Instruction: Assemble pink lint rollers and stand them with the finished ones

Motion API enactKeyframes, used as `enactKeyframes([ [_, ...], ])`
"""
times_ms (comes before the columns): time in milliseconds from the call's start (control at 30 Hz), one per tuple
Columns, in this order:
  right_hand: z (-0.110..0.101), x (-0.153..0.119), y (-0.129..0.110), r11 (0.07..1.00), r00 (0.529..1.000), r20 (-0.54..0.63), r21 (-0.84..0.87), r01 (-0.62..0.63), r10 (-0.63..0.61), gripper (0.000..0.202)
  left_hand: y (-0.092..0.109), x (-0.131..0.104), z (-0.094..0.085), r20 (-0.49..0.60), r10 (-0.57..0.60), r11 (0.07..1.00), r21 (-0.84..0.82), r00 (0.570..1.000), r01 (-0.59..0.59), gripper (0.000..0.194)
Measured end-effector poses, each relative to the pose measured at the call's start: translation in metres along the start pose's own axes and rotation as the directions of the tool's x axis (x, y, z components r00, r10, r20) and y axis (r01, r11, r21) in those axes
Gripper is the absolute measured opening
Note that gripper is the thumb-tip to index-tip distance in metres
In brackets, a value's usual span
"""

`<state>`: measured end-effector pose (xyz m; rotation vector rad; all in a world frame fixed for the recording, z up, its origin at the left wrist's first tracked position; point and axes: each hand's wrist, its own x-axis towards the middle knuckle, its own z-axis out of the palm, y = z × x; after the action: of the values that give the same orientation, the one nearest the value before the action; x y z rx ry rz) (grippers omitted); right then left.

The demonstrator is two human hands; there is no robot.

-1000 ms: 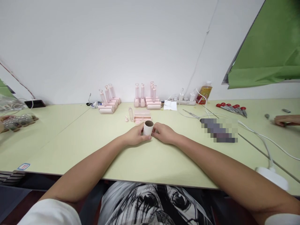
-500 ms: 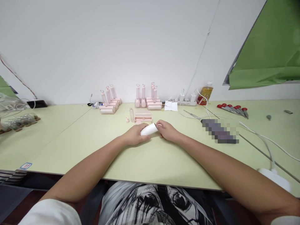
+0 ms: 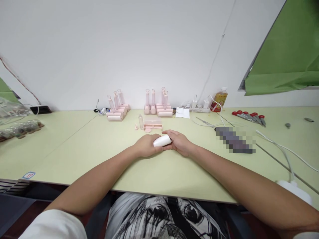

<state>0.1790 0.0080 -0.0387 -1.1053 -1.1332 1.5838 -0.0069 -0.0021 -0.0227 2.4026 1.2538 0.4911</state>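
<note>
A smooth white roll [image 3: 161, 141] lies slantwise between my hands, just above the table. My left hand [image 3: 147, 145] is closed round its left end. My right hand [image 3: 180, 142] has its fingers and thumb wrapped round the right end, hiding it. Behind my hands lies an opened pink case [image 3: 153, 125] with a small round pink piece [image 3: 148, 130] in front of it. A clear pinkish tube [image 3: 141, 121] stands to the left of the case. A small pink tip-like part [image 3: 136, 126] is beside the tube.
Several pink rollers with upright handles [image 3: 117, 111] stand along the wall, with more pink rollers [image 3: 163, 108] farther right. A white paper [image 3: 182, 113], a power strip [image 3: 199, 109], a drink bottle [image 3: 219, 99] and red-capped tools [image 3: 249, 118] are to the right. Clear-wrapped items [image 3: 20, 128] lie far left.
My right hand has closed over the right end of the white roll, which showed an open dark end before. The small pale ring at my right fingers no longer shows.
</note>
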Motion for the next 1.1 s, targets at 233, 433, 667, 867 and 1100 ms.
enactKeyframes([
  [233,0.008,-0.008,-0.003,0.986,0.991,-0.06,-0.121,0.112,-0.119,0.029,0.0,0.001,0.006,-0.034,0.01,0.997,-0.079,0.999,-0.013,0.051],
  [433,0.005,-0.012,-0.005,0.937,0.966,0.01,-0.243,0.253,-0.258,0.048,0.003,-0.001,0.009,-0.082,0.054,0.976,-0.204,0.995,-0.07,0.051],
  [667,-0.011,-0.008,-0.001,0.74,0.856,0.173,-0.439,0.51,-0.487,0.068,0.003,-0.002,0.009,-0.105,0.098,0.948,-0.292,0.99,-0.125,0.053],
  [867,-0.012,-0.013,-0.004,0.602,0.759,0.27,-0.479,0.639,-0.592,0.067,0.007,-0.003,0.009,-0.114,0.141,0.906,-0.386,0.983,-0.175,0.058],
  [1100,-0.01,-0.017,-0.01,0.661,0.737,0.116,-0.366,0.655,-0.666,0.072,0.006,-0.002,0.003,-0.165,0.09,0.926,-0.35,0.982,-0.144,0.052],
])
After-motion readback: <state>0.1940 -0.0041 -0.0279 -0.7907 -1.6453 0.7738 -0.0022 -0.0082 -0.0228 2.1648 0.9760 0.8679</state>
